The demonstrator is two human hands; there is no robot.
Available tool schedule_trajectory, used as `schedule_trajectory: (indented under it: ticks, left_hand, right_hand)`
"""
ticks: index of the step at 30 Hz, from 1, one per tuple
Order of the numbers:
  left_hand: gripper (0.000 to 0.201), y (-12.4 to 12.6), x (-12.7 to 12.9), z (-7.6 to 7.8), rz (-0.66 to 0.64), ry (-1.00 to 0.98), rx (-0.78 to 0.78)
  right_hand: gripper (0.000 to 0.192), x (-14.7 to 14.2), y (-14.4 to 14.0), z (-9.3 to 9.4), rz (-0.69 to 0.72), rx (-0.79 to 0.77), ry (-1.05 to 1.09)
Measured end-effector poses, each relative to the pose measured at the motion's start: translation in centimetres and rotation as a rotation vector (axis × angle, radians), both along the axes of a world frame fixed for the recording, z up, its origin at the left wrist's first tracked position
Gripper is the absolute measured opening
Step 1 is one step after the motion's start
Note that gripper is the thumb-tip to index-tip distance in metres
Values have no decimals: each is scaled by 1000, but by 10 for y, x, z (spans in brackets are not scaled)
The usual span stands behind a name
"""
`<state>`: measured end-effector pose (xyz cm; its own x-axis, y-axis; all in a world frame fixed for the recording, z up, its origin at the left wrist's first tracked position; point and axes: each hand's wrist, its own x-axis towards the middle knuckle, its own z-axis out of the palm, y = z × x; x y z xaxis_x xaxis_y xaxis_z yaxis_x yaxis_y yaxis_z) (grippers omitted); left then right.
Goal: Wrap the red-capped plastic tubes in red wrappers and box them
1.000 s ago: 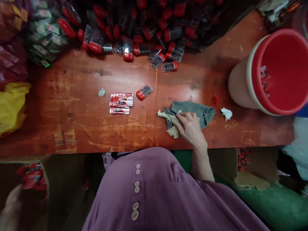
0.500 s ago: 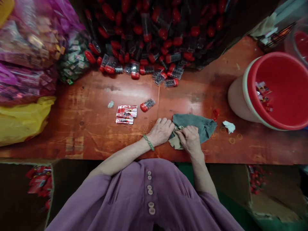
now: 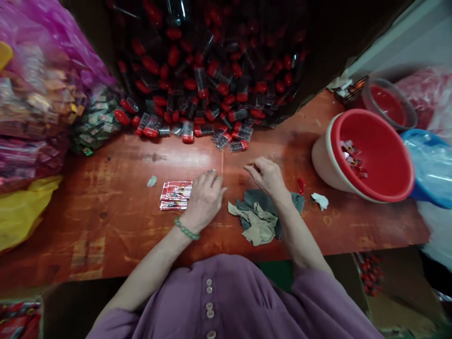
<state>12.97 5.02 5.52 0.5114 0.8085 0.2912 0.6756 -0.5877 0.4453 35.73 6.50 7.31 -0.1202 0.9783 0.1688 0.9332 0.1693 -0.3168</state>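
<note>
My left hand (image 3: 204, 197), with a green bead bracelet on the wrist, lies palm down just right of two red foil packets (image 3: 175, 194). Its curled fingers cover the spot where a small red-capped clear tube lay; only a shiny bit shows at the fingertips. My right hand (image 3: 266, 176) hovers over the wooden table (image 3: 113, 221) beyond a crumpled grey and beige cloth (image 3: 259, 216), fingers loosely apart with nothing in them. Both hands are off the cloth.
A big heap of red-capped clear tubes (image 3: 212, 80) fills the back. At the right stands a red bucket (image 3: 374, 160) holding a few packets, with a blue bag (image 3: 429, 165) beside it. Bags of packets (image 3: 38, 94) and a yellow bag (image 3: 21, 212) are at the left.
Both hands let go of the cloth and moved forward. The left hand went to the loose tube beside the packets, and the right went past the cloth. The camera tilted up.
</note>
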Motion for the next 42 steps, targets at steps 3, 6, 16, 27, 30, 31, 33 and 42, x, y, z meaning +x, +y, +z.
schedule_trajectory:
  ticks: [3,6,16,27,30,31,33,42]
  left_hand:
    - [27,7,-39,-2,120,-45,-17]
    - [29,-3,-77,-9,146,-4,-33]
    - [32,-24,-116,-31,2,81,-21]
    - [19,-25,-120,-45,14,34,100]
    - [19,-25,-118,-43,20,40,94]
    - [21,-24,-116,-43,23,58,99]
    - [28,-24,-113,-42,27,115,122]
    - [14,-18,-111,-49,79,19,317]
  right_hand:
    - [29,-14,29,3,131,-75,-134]
    - [33,-36,36,2,311,-169,-126]
    - [42,-85,13,-19,398,-239,-197]
    - [30,-88,-11,-32,260,-289,220]
    - [36,-90,-23,-33,131,-332,704]
    - [38,-91,-28,-34,88,-348,854]
    - [41,-95,-35,-37,13,-373,1087]
    - [38,-102,-56,-41,-112,-423,1353]
